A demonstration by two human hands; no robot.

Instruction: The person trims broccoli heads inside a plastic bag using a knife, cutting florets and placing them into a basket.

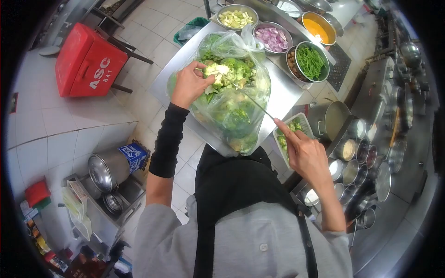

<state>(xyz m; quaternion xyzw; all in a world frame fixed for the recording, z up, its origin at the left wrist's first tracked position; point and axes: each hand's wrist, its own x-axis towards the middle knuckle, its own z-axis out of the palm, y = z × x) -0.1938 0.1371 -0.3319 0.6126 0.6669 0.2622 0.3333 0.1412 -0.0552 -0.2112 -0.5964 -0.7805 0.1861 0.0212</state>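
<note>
A large clear plastic bag (218, 113) full of broccoli lies open on the steel table (285, 92) in front of me. My left hand (191, 85), with a black sleeve on the forearm, is closed on a broccoli head (218, 70) at the bag's mouth, its pale cut stems facing up. My right hand (303, 153) grips a knife (257, 104), index finger stretched along it. The blade crosses over the bag, its tip close to the broccoli; whether it touches cannot be told. The knife's handle is hidden in my palm.
Bowls of cut pale green vegetable (235, 18), sliced onions (272, 38) and green beans (311, 61) stand along the table's far side. A basket of broccoli pieces (296, 125) and a large pot (334, 118) are at right. A red box (88, 62) stands at left.
</note>
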